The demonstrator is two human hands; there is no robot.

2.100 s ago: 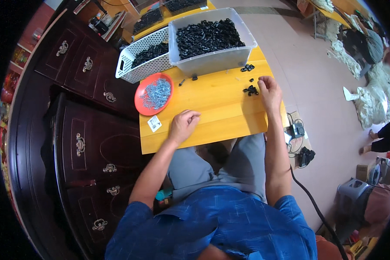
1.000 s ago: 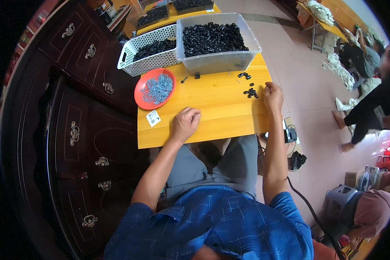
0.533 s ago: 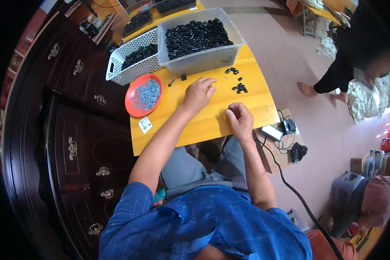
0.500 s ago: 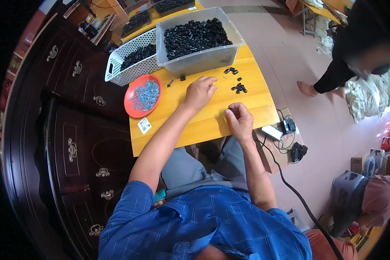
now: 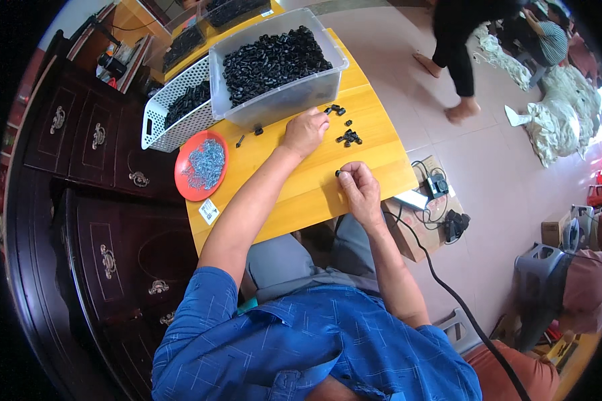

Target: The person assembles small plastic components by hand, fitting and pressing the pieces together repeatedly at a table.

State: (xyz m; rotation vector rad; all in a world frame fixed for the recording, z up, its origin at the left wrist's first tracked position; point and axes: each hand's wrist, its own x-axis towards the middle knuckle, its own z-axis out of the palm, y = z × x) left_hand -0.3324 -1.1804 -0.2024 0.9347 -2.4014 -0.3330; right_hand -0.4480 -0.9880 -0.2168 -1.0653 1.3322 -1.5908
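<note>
My left hand [image 5: 306, 132] rests on the yellow tabletop [image 5: 281, 207], its fingers bent together with the tips down; whatever they pinch is hidden. Just beyond those fingertips lie a few small black plastic parts [image 5: 341, 111], and a loose cluster of small black parts [image 5: 349, 138] sits to the right. My right hand [image 5: 362, 194] hovers near the front right of the table, with a small black plastic part [image 5: 338, 173] pinched between thumb and forefinger. Left of my left hand are another black part [image 5: 259, 131] and a dark screw-like piece [image 5: 240, 141].
A red plate [image 5: 182, 190] of small silvery screws stands at the left edge. Behind are a clear bin [image 5: 281, 100] and a white perforated basket [image 5: 155, 142], both holding black parts. A cardboard box [image 5: 408, 244] with cables stands right. A person [image 5: 456, 60] walks beyond.
My left hand has closed its fingers and come down onto the tabletop. The black part now shows at my right fingertips. The view has shifted, and the other person has stepped away.
</note>
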